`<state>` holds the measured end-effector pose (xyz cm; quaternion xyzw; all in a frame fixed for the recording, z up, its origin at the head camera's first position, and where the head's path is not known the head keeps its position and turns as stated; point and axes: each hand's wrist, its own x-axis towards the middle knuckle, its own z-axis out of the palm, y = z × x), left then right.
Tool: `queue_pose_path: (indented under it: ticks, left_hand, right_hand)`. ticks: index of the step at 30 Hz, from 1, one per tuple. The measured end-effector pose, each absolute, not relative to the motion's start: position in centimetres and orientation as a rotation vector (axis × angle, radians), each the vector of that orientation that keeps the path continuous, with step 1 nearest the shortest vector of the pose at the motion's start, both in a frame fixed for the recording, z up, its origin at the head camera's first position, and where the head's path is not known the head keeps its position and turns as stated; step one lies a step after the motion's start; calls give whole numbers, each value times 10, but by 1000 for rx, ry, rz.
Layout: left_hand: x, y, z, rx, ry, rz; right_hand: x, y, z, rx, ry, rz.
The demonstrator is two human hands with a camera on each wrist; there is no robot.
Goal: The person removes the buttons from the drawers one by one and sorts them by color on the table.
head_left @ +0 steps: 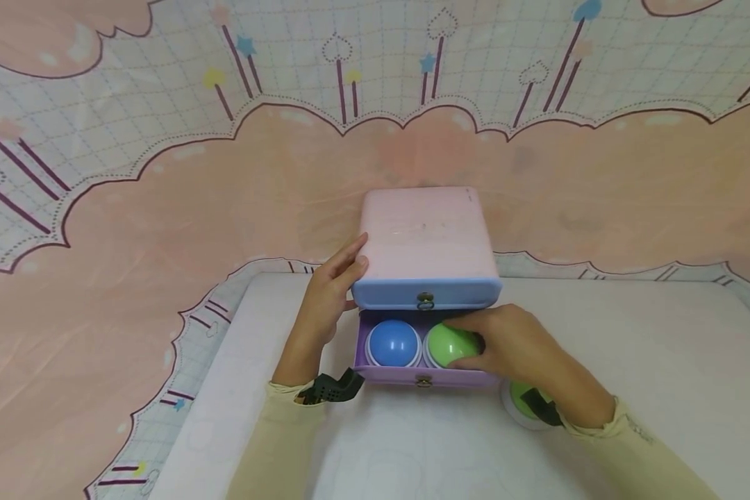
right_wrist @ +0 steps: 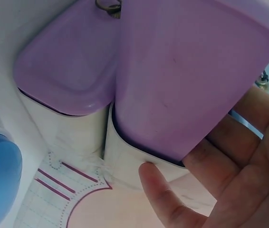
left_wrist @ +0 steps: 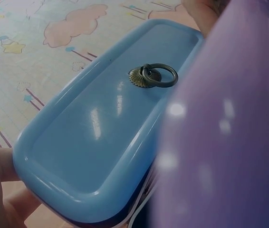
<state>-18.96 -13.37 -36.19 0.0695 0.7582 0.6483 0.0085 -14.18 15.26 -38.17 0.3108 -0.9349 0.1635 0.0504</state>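
A flat white tabletop (head_left: 650,347) before a smooth peach-and-white printed backdrop sheet (head_left: 275,201).
Scalloped, cloud-shaped peach patches (head_left: 631,180) edged in dark maroon spread over the sheet; between them, white areas (head_left: 150,76) carry a pale grid (head_left: 294,76), slim maroon stripes (head_left: 341,90), small five-pointed blue stars (head_left: 428,63), little yellow shapes (head_left: 213,77) and dotted heart-like outlines (head_left: 442,23). Soft, dim light falls across the tabletop.

Two containers (head_left: 394,344) stand abreast in the drawer (head_left: 381,376).

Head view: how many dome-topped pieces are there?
3 visible: a blue dome and a green dome, side by side in the purple drawer, plus another green dome partly under the right hand's wrist. Others may be hidden deeper inside.
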Motion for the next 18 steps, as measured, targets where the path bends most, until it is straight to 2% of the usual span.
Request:
queue_pose_path:
  ticks: [12, 18]
  left_hand:
    - [-189, -132, -361, 223, 2359, 2030]
    - [-190, -134, -362, 206, 2368, 2026]
  right_hand:
    - [-141, 154, -386, 960, -2797, 380]
    - [-144, 153, -387, 1000, -2766, 513]
